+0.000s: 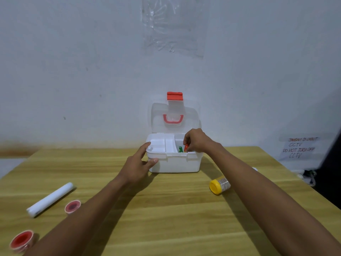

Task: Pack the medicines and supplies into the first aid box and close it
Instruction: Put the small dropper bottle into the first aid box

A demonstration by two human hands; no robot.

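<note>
The open white plastic first aid box [174, 161] stood centre-table. The right hand [196, 141] pinched a small red-capped item [186, 147] directly above its open right compartment; the left hand [140, 163], fingers spread, braced the box's left corner.

We read one sign clearly: a paper note [298, 147] on the wall, at about three o'clock from the box [175, 161], handwritten in dark capitals. Its lower lines say "DO NOT TURN OFF CCTV". Its upper lines seem to say "JANGAN DI CABUT CCTV", though the first of them is blurred and we are less sure of it. The bottle [220, 185] lying at five o'clock from the box carries a label with fine print that we find too small to read. A green pack [180, 149] inside the box bears some white marking, which we cannot make out either.
</note>
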